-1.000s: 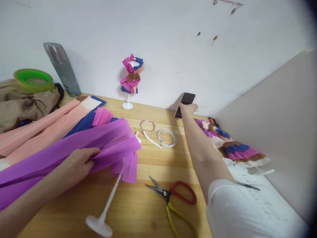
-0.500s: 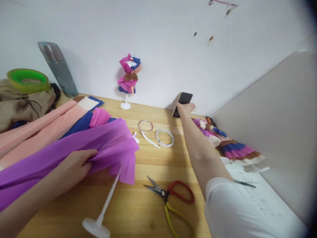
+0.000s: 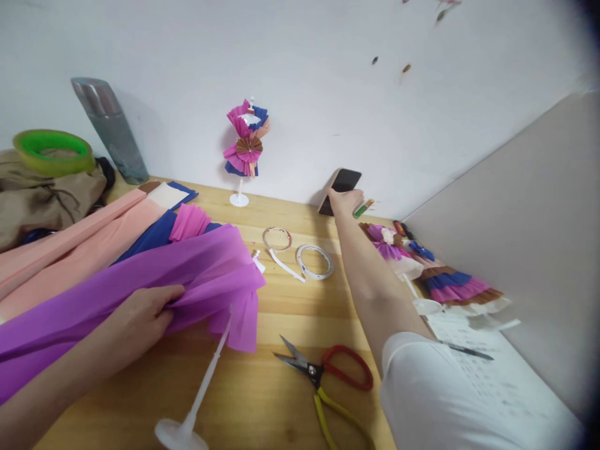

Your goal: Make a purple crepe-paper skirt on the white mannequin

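Note:
My left hand (image 3: 143, 315) is closed on a long sheet of purple crepe paper (image 3: 201, 275), its fingers pinching the gathered folds. The paper's right end hangs over a white doll stand (image 3: 206, 384), whose top it hides. Far to the right, my right hand (image 3: 345, 201) has hold of a phone (image 3: 345, 181) by the wall; its fingers are partly hidden. Just right of that hand lies a small green-and-tan object (image 3: 363, 208). Open-bladed scissors (image 3: 312, 370) with one red and one yellow handle lie in front of me.
Two tape rolls (image 3: 315, 262) lie mid-table. A doll-size dress on a stand (image 3: 248, 147) stands at the wall. More small dresses (image 3: 457, 281) and a written sheet (image 3: 497, 375) are at right. Left are peach paper (image 3: 89, 240), a flask (image 3: 110, 131) and a green ring (image 3: 54, 152).
My right hand and the phone have shifted a little left and up. The green-and-tan object beside that hand has come into sight. My left hand keeps its grip on the purple paper.

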A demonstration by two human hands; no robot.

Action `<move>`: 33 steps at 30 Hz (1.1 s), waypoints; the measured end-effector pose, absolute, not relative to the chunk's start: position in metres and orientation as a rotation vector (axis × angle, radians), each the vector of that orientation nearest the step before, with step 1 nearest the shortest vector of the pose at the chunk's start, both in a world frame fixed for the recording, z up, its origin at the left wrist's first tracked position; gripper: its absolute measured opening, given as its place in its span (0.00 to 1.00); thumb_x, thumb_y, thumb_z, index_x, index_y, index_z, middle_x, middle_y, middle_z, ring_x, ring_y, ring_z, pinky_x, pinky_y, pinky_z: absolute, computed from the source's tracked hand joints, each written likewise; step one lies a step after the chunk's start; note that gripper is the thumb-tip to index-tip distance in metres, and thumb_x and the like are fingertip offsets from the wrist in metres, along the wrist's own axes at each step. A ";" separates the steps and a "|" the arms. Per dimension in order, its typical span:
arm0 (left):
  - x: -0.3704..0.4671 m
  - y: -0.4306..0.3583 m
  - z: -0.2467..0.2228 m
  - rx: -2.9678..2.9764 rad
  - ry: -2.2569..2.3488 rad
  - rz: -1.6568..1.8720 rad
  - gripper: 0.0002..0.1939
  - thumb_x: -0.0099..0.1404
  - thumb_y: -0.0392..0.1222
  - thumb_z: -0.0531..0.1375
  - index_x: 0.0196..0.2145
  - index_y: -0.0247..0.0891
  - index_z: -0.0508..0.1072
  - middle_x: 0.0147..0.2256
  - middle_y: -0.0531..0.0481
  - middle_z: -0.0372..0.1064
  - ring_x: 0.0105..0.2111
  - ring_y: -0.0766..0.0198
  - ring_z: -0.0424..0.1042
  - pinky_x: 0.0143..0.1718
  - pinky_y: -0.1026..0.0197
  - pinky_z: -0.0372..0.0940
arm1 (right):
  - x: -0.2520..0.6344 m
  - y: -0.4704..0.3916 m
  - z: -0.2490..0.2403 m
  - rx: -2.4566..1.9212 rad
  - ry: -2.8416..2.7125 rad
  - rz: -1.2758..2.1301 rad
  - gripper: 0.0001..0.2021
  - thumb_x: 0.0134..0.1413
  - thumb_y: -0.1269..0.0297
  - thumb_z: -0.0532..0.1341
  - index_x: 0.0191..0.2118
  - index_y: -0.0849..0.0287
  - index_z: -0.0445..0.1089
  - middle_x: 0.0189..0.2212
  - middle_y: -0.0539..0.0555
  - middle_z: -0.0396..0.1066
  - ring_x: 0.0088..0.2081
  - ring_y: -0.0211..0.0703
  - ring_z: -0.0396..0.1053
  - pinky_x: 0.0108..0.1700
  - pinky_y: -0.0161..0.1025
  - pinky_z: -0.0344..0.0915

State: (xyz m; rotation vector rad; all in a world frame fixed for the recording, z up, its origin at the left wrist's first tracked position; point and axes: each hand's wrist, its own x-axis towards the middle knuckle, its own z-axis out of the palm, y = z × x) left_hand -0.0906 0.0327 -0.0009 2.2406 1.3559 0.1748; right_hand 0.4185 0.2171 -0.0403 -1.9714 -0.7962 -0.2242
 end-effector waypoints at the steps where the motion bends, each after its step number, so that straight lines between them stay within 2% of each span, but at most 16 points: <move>1: -0.091 0.033 -0.001 2.240 1.356 0.169 0.19 0.54 0.33 0.48 0.34 0.39 0.78 0.39 0.48 0.79 0.43 0.51 0.76 0.43 0.59 0.67 | 0.416 0.218 -0.041 -1.976 -0.751 -0.221 0.31 0.39 0.58 0.70 0.48 0.66 0.60 0.49 0.72 0.64 0.59 0.68 0.58 0.60 0.60 0.57; 9: -0.087 0.033 0.005 2.197 1.352 0.041 0.20 0.56 0.35 0.44 0.35 0.37 0.75 0.43 0.43 0.77 0.47 0.48 0.73 0.49 0.51 0.64 | 0.404 0.212 -0.040 -2.003 -0.667 -0.219 0.35 0.40 0.56 0.73 0.51 0.70 0.61 0.50 0.71 0.64 0.58 0.64 0.60 0.60 0.58 0.57; 13: -0.087 0.035 0.003 2.184 1.356 0.029 0.18 0.55 0.38 0.44 0.33 0.39 0.73 0.42 0.42 0.77 0.49 0.46 0.72 0.48 0.49 0.64 | 0.400 0.210 -0.042 -2.031 -0.669 -0.229 0.22 0.58 0.57 0.64 0.54 0.63 0.65 0.54 0.61 0.66 0.55 0.55 0.64 0.56 0.57 0.63; 15: -0.087 0.035 0.002 2.174 1.363 0.026 0.18 0.54 0.39 0.44 0.32 0.40 0.73 0.41 0.43 0.77 0.49 0.45 0.72 0.49 0.49 0.64 | 0.399 0.209 -0.043 -2.041 -0.663 -0.237 0.18 0.62 0.58 0.61 0.55 0.60 0.66 0.55 0.58 0.66 0.53 0.52 0.67 0.53 0.56 0.66; 25: -0.088 0.037 -0.003 2.197 1.372 0.039 0.22 0.52 0.40 0.44 0.36 0.40 0.76 0.42 0.44 0.78 0.49 0.46 0.73 0.50 0.49 0.64 | 0.397 0.208 -0.047 -2.050 -0.657 -0.253 0.18 0.62 0.58 0.61 0.54 0.60 0.66 0.54 0.58 0.67 0.52 0.51 0.68 0.52 0.55 0.68; 28: -0.088 0.036 -0.001 2.187 1.372 0.063 0.21 0.53 0.39 0.45 0.35 0.41 0.76 0.41 0.46 0.78 0.47 0.47 0.73 0.48 0.51 0.66 | 0.398 0.205 -0.045 -2.034 -0.681 -0.245 0.20 0.58 0.58 0.64 0.52 0.62 0.66 0.52 0.60 0.67 0.53 0.53 0.67 0.54 0.55 0.66; 31: -0.087 0.036 0.003 2.173 1.350 0.039 0.18 0.54 0.38 0.46 0.33 0.41 0.75 0.38 0.47 0.78 0.47 0.47 0.74 0.47 0.51 0.66 | 0.398 0.203 -0.043 -2.016 -0.696 -0.237 0.32 0.43 0.56 0.72 0.51 0.68 0.64 0.50 0.66 0.65 0.54 0.59 0.64 0.56 0.55 0.63; 33: -0.086 0.036 0.005 2.176 1.335 0.024 0.18 0.54 0.37 0.46 0.32 0.42 0.76 0.39 0.47 0.78 0.47 0.46 0.74 0.47 0.50 0.66 | 0.398 0.202 -0.043 -2.004 -0.705 -0.237 0.35 0.37 0.56 0.73 0.50 0.68 0.62 0.50 0.69 0.64 0.55 0.62 0.62 0.58 0.56 0.60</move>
